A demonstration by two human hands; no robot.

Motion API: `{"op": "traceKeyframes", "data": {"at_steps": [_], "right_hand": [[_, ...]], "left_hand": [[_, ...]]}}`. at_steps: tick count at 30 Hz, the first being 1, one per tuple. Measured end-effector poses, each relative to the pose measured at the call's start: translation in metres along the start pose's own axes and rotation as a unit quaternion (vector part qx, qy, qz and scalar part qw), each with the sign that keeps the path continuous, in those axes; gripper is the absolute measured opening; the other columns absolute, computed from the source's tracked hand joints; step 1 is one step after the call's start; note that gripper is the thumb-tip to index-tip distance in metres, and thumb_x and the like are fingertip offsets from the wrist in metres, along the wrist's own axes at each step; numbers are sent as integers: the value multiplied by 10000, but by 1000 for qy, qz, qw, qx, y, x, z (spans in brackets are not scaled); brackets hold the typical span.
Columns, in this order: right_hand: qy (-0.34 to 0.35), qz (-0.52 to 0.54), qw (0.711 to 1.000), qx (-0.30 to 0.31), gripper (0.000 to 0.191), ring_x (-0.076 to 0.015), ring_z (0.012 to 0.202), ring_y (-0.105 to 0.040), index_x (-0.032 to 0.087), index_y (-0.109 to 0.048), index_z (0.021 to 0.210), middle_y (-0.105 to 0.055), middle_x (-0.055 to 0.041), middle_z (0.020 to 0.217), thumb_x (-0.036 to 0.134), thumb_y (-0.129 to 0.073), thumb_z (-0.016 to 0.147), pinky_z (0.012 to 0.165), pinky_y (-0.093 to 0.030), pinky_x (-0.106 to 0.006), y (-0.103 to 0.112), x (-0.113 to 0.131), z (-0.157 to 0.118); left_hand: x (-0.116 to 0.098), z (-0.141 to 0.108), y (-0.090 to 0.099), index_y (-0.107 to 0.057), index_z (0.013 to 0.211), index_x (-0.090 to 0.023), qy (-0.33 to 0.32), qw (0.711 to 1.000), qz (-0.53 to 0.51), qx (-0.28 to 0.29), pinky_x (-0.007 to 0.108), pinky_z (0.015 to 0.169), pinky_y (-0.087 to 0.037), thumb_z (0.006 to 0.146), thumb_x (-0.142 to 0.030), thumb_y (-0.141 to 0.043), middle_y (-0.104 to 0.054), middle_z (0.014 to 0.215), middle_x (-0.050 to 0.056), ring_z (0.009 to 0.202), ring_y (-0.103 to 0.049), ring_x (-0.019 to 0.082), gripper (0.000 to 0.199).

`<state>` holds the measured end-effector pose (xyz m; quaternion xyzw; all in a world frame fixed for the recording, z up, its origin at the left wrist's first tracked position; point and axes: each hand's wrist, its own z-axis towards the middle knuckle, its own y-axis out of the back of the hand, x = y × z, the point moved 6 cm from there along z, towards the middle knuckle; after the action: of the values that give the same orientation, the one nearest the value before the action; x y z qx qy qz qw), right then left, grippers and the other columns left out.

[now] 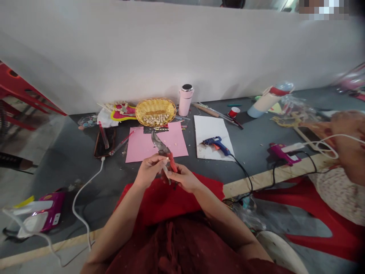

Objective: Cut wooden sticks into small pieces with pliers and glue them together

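My right hand (184,178) is wrapped round the handles of a pair of pruning shears (161,145) with red grips, its curved metal blade pointing away and up to the left. Close beside it, my left hand (151,168) pinches a small pale piece (167,159) between thumb and fingers, right by the shears' handles. What the piece is made of I cannot tell. Beyond both hands lies a pink sheet (137,146) with a few pale bits on it. A yellow wicker basket (155,102) behind the sheet holds many small pale pieces.
A blue glue gun (218,144) rests on a white board (209,123), its cord running off the table edge. Behind stand a pink flask (186,101) and a tilted bottle (264,102). A phone (105,142) lies left; a purple power strip (51,211) sits nearer. A co-worker's arm (346,144) is at right.
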<state>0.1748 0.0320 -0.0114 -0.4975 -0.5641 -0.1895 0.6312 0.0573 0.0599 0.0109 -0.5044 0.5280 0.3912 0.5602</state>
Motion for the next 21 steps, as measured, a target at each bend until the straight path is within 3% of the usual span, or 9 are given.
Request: {"op": "traceKeyframes", "data": {"at_steps": [4,9,12,14,17,21], "right_hand": [[-24,113,993,14,278,-160,718,-654,185,-570,921,-665,-39,828,385,-699,777,673,-506,-305,0,-2,-7],[22,150,988,40,313,-186,973,-631,231,-571,919,-588,-56,1194,352,-762,703,841,-498,-373,10,13,-19],[40,73,994,76,279,-191,937,-619,222,-569,855,-550,-77,1258,359,-756,700,779,-503,-363,10,27,-25],[78,-42,995,35,220,-182,908,-609,220,-589,874,-569,-82,1221,333,-722,741,785,-494,-358,15,37,-27],[170,-227,958,-34,273,-213,1042,-561,237,-618,992,-545,-81,1247,295,-718,744,899,-455,-391,21,52,-32],[205,-306,924,-104,195,-225,1102,-530,244,-640,974,-555,-73,1200,304,-663,789,901,-451,-385,29,56,-35]], "left_hand": [[-2,-1,2,-729,801,-176,4,1000,-11,11,182,495,-371,758,-349,-702,-563,586,-19,499,-439,53,180],[-6,2,16,-742,829,-205,-37,995,-54,-77,178,452,-341,730,-328,-730,-680,952,32,486,-421,18,159],[-4,5,23,-741,864,-195,-43,992,-47,-109,178,444,-319,746,-343,-716,-696,860,43,494,-430,33,191],[-3,6,27,-736,870,-191,-52,990,-43,-125,181,457,-331,746,-351,-715,-696,769,35,498,-442,44,203],[-1,6,33,-728,883,-188,-54,986,-33,-151,185,474,-349,742,-364,-716,-688,687,24,489,-447,51,226],[-2,5,35,-728,877,-175,-48,986,-2,-160,190,482,-346,745,-381,-708,-667,627,15,491,-443,61,245]]}}
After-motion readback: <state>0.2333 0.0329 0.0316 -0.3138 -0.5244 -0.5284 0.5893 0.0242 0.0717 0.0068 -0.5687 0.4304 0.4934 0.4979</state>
